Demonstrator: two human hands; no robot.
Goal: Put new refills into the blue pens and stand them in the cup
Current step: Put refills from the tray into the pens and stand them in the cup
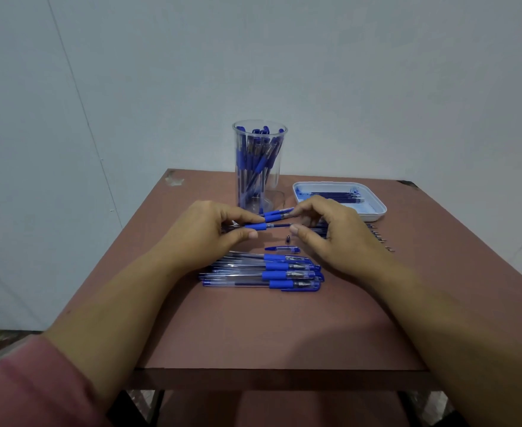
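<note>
My left hand (205, 229) pinches the barrel of a blue pen (255, 226) held level above the table. A dark refill (281, 225) pokes out of the barrel toward my right hand (330, 229), whose thumb and fingers close on it. A second blue pen (276, 213) lies just behind. The pen's small tip piece (288, 239) and its cap (282, 248) rest on the table below. A row of several capped blue pens (265, 271) lies nearer to me. The clear cup (259, 166) stands behind, with several blue pens upright in it.
A white tray (373, 208) at the back right holds several dark refills (336, 197). More loose refills (380, 237) lie on the brown table (253, 328) right of my right hand. The table's front edge is close to me; a wall stands behind.
</note>
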